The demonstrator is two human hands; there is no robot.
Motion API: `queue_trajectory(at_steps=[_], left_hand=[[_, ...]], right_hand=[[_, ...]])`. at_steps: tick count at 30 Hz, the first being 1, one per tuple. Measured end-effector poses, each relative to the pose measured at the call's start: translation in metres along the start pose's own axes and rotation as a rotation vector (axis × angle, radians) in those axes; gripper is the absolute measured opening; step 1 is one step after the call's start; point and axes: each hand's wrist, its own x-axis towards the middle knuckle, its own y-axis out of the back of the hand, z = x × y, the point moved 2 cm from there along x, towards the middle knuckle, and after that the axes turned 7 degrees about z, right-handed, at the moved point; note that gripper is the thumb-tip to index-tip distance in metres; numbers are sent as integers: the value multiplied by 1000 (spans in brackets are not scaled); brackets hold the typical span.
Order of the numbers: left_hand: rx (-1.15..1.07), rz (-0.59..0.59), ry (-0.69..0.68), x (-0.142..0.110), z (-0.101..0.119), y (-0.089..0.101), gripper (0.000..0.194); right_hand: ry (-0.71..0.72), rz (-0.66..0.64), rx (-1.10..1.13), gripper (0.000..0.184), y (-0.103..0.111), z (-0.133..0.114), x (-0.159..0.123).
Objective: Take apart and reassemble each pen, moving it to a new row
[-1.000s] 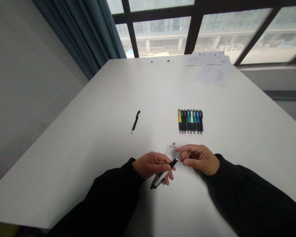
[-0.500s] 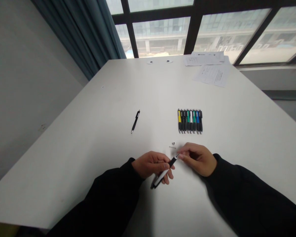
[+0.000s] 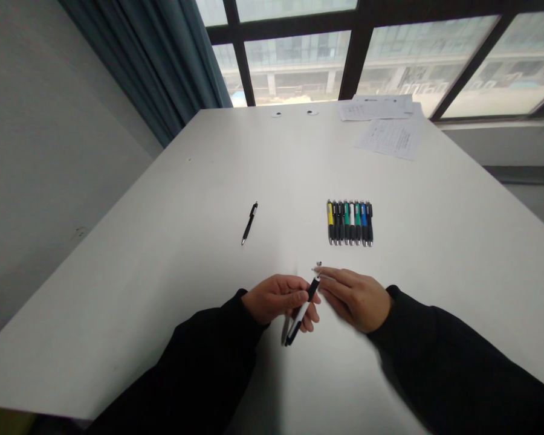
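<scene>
My left hand [image 3: 283, 299] is closed around a white and black pen [image 3: 302, 311], its black grip end tilted up and away from me. No metal tip covers that upper end. My right hand [image 3: 356, 297] is just to the right, palm down with fingers stretched over the table. Its fingertips reach a thin spring-like piece [image 3: 314, 269], partly covered by them; whether they touch it I cannot tell. Right beside it lies a small metal pen tip [image 3: 318, 263].
Beyond my right hand, several pens [image 3: 351, 223] in yellow, black, green, white and blue lie side by side. A single black pen [image 3: 249, 223] lies farther left. Printed papers [image 3: 385, 136] are at the far right of the white table [image 3: 163, 254], near the window.
My right hand has left the upper end of the pen and moved slightly left, its fingers now straightened toward the small parts. The pen in my left hand is tilted more upright.
</scene>
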Motion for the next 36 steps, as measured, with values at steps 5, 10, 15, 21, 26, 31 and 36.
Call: queue_trajectory(at_steps=[5, 10, 15, 21, 26, 31, 36], left_hand=[[15, 10, 12, -1, 1, 0, 37], [-15, -14, -6, -2, 1, 0, 37], [-22, -38, -145, -2, 4, 0, 36], [67, -19, -163, -4, 5, 2, 39], [9, -55, -120, -3, 5, 0, 37], [-47, -81, 25, -3, -2, -1, 35], [27, -5, 121, -3, -6, -2, 35]], right_hand=[[15, 4, -5, 20, 0, 3, -2], [6, 6, 29, 21, 0, 8, -8], [-20, -41, 6, 27, -1, 12, -10], [27, -122, -128, 32, -4, 9, -11], [-10, -101, -103, 30, -2, 8, -11], [-247, -18, 339, 15, 8, 8, -6], [-737, 86, 937, 25, 8, 16, -3]])
